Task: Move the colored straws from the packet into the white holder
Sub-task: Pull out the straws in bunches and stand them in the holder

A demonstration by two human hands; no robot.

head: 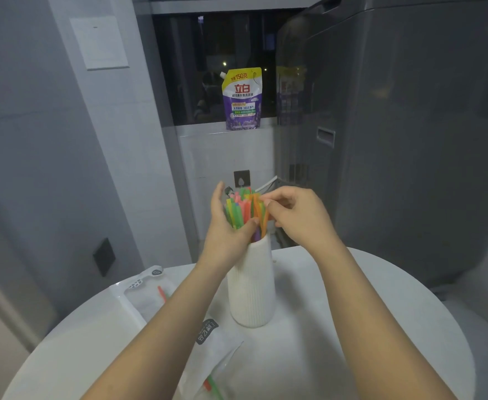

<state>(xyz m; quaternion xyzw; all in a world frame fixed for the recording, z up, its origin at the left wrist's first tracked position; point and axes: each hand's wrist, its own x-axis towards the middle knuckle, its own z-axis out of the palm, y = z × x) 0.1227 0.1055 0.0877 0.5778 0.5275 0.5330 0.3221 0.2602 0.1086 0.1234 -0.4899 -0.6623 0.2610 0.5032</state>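
Head view, looking down over a round white table [352, 327]. At centre, a ribbed white holder [251, 290] standing upright, filled with a bunch of colored straws [244, 209] in green, yellow, orange, pink and purple, their tops fanned out above the rim. Left hand [228, 226] cupped around the left side of the bunch, fingers extended upward along the straws, thumb curled across the front just above the holder's mouth, so gripping the bundle. Right hand [297, 215] at the right side of the bunch, fingers bent, fingertips [265, 202] pinching the upper ends of an orange and yellow straw. Both forearms bare, reaching in from the bottom edge.

On the table at left, a clear plastic packet [147, 293] lying flat, with a pink straw and a green one visible inside. Near the bottom edge, a second packet [213, 350] with a dark label, partly under the left forearm, also showing a red and a green straw.

Behind, a purple and yellow detergent pouch [242, 99] upright on a windowsill, dark window beyond. At right, a large grey appliance [410, 125].
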